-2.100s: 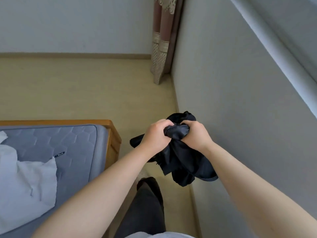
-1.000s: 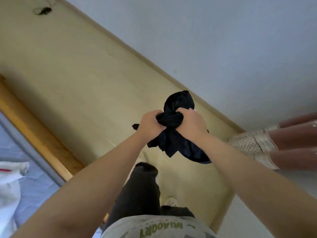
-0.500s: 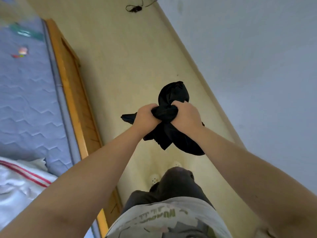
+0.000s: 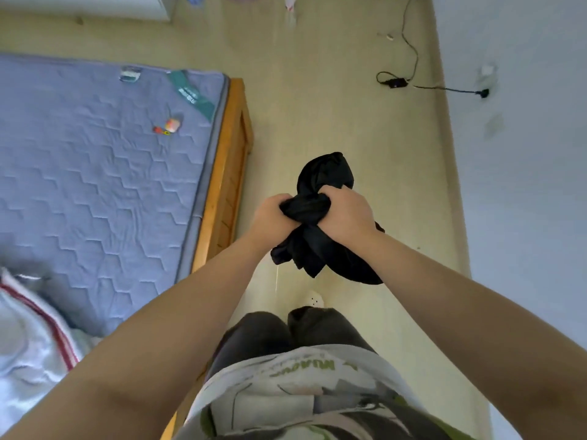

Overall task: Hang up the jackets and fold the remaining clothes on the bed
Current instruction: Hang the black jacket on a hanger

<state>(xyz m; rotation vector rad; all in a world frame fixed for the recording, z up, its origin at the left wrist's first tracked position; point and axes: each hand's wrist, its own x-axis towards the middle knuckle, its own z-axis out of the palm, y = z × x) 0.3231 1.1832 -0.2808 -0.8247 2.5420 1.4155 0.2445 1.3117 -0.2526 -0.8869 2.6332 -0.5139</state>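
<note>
**One black garment, held right of the bed**

Left of the grip and nearer us, one white garment with red stripes lies rumpled on the quilted blue-grey mattress. Our left hand and right hand, fists side by side, clamp the smooth, bunched cloth over the floor. Beyond the grip, one thin black cable snakes.

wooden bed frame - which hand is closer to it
Left. The left hand grips the bunched black garment on the side toward the wooden bed frame; the right hand grips the same garment just beyond it, on the wall side.
</note>
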